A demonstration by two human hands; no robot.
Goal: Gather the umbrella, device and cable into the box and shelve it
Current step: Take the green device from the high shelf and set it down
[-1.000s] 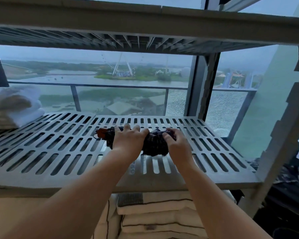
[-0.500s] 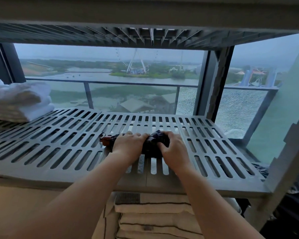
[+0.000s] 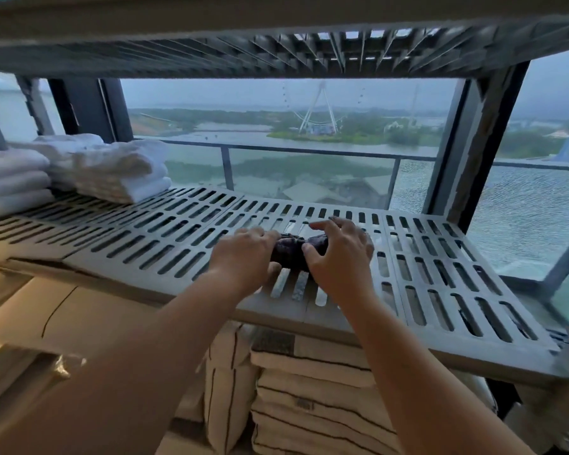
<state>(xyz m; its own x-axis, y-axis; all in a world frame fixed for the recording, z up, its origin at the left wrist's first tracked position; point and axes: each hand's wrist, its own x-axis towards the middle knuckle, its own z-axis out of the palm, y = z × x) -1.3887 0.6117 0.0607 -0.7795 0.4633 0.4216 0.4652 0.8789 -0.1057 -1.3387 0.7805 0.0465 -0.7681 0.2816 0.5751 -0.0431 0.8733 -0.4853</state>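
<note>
The umbrella (image 3: 291,249), a short folded one in dark bunched fabric, lay crosswise on the slatted shelf (image 3: 440,274), close to its front edge and roughly midway along it. It looked light and compact, stiff along its hidden shaft but soft and loose at the surface, so the cloth would likely slide or bunch under a shallow pinch. Wrapping right round the middle of the bundle, or taking the handle end, seemed the safer hold. The left hand (image 3: 243,254) covered the umbrella's left end with its fingers curled over the top, gripping it. The right hand (image 3: 339,254) cupped the other end, thumb against the fabric and fingers arched over it, a looser hold by the look of it. Only the narrow stretch between the two hands showed, so the handle and strap could not be made out. White folded towels (image 3: 112,172) sat toward the shelf's back left corner, well apart from the umbrella, and striped cushions (image 3: 309,389) were stacked beneath the shelf. No box, device or cable showed anywhere.
</note>
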